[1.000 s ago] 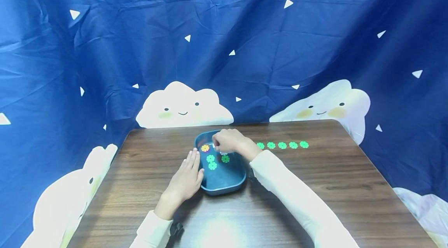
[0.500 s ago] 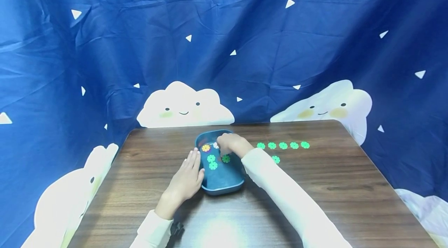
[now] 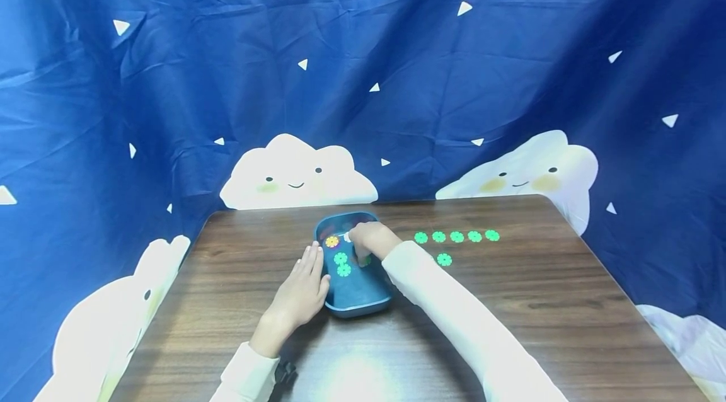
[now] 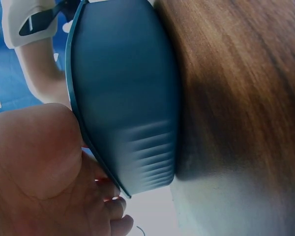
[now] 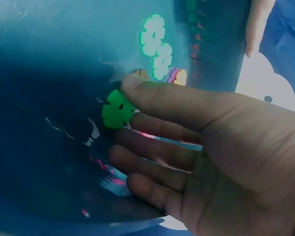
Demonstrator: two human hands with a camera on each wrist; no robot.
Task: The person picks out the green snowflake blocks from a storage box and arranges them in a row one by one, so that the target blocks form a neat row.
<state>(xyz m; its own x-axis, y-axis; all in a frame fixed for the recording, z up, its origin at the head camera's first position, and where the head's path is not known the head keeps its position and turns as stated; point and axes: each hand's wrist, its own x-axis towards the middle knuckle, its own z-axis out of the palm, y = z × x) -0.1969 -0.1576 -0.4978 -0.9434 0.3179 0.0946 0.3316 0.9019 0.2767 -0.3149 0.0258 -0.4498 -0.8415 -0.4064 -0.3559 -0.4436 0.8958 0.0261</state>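
A dark blue tray point(image 3: 360, 293) stands on the wooden table. My left hand point(image 3: 299, 288) lies with straight fingers along its left rim, and the left wrist view shows that hand point(image 4: 49, 172) against the tray wall point(image 4: 123, 88). My right hand point(image 3: 373, 240) reaches down inside the tray. In the right wrist view its thumb and fingers point(image 5: 157, 96) are apart, with the tips close to a green flower-shaped piece point(image 5: 117, 110); whether they touch it is unclear. Two green flower-shaped pieces point(image 3: 342, 264) and a yellow one point(image 3: 331, 242) over purple lie nearby in the tray.
Right of the tray, several green flower-shaped pieces point(image 3: 456, 237) form a row on the table point(image 3: 539, 288). Another green piece point(image 3: 444, 259) lies in front of them, with one more partly hidden by the right sleeve point(image 3: 454, 301). A blue curtain point(image 3: 340, 74) hangs behind.
My right hand has moved towards me inside the tray, from the far pieces to the single green flower-shaped piece. Its sleeve uncovers the front green piece on the table. The left hand stays put.
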